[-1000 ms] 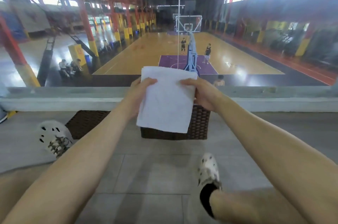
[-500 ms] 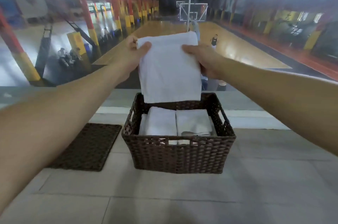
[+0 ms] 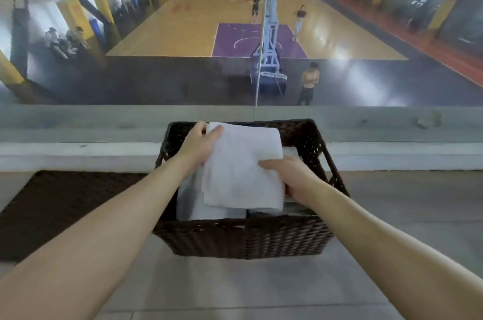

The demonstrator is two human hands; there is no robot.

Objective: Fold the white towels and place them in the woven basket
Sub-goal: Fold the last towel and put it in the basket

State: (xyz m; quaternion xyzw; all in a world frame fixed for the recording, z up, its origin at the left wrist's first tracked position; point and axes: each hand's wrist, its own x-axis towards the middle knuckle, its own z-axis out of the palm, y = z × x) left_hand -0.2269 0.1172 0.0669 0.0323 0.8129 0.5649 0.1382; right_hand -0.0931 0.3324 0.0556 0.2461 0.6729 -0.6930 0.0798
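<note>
Our left hand (image 3: 200,148) pinches the folded towel (image 3: 243,170) at its 11 o'clock corner and our right hand (image 3: 294,179) grips its 3 o'clock edge, low inside the basket (image 3: 243,238) over other towels (image 3: 211,212), where we reckon letting go unevenly could spring the fold open.

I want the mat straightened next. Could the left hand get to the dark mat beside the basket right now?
Probably yes, once freed: the mat lies just left of the basket, nothing between, but the left hand grips the towel.
</note>
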